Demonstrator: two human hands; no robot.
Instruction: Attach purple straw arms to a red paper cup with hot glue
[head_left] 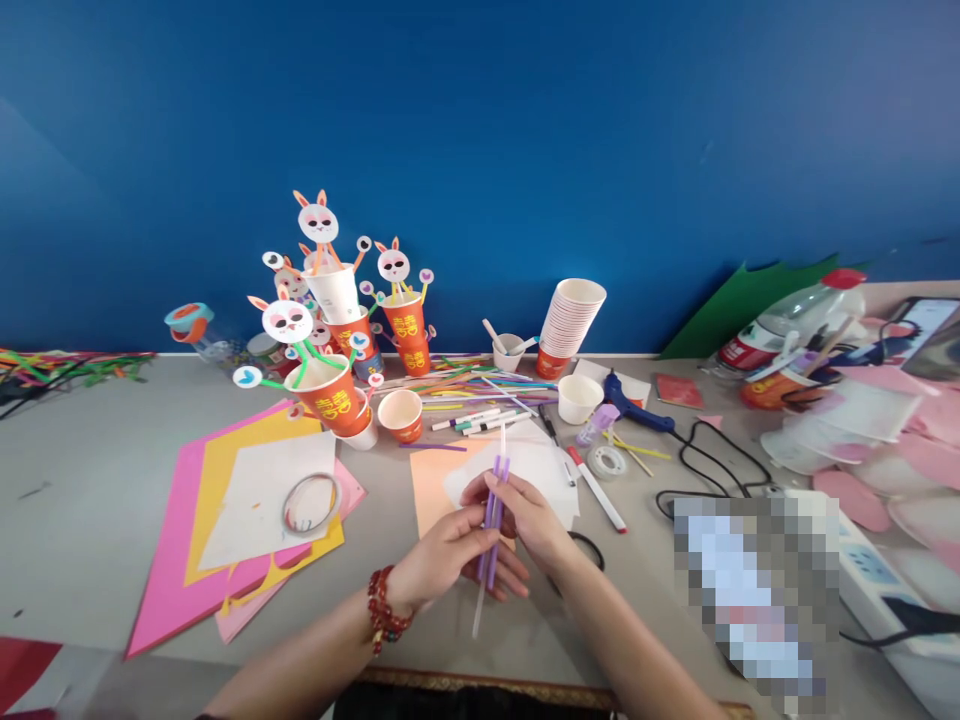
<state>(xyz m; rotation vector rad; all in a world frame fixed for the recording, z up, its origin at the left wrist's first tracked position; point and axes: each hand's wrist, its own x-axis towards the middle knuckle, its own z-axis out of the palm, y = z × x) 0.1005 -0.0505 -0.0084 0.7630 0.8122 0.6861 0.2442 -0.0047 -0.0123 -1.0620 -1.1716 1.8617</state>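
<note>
Purple straws point(491, 510), with a thin whitish stick point(478, 610) showing beyond both ends, are held nearly upright over the near part of the table. My left hand point(442, 555), a red bead bracelet point(387, 610) at its wrist, pinches them lower down between thumb and fingers. Higher up, my right hand point(529, 515) grips the same straws with its thumb across the front. Under the hands lie an orange sheet point(431, 485) and white paper point(544, 455). A red-capped marker point(598, 490) rests right of them, by a tape roll point(607, 461).
Paper cups with rabbit figures point(334, 395) stand at back left. Behind the hands are loose straws point(480, 385), markers point(480, 420) and stacked cups point(570, 320). A blue glue gun point(637, 408) with a cord, a bottle point(795, 315) and a power strip point(862, 570) occupy the right; coloured sheets point(165, 560) lie left.
</note>
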